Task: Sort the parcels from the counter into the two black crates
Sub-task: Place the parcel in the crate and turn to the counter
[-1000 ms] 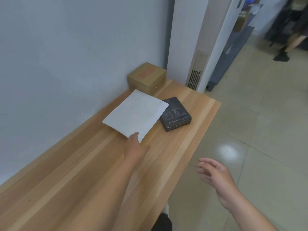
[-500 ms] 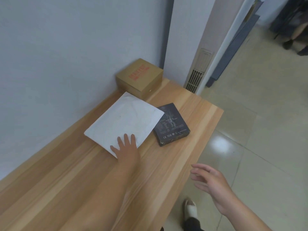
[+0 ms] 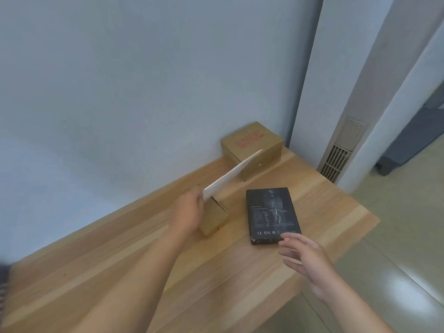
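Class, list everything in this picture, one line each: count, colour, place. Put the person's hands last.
counter: 1, light wood, along the wall
white mailer: 1, white, tilted up above the counter, held by its near edge
small cardboard box: 1, brown, on counter below the white mailer's near end
large cardboard box: 1, brown, red print, far corner by wall
black box: 1, black, flat on counter
left hand: 1, grips the white mailer
right hand: 1, fingers spread, at black box's near corner
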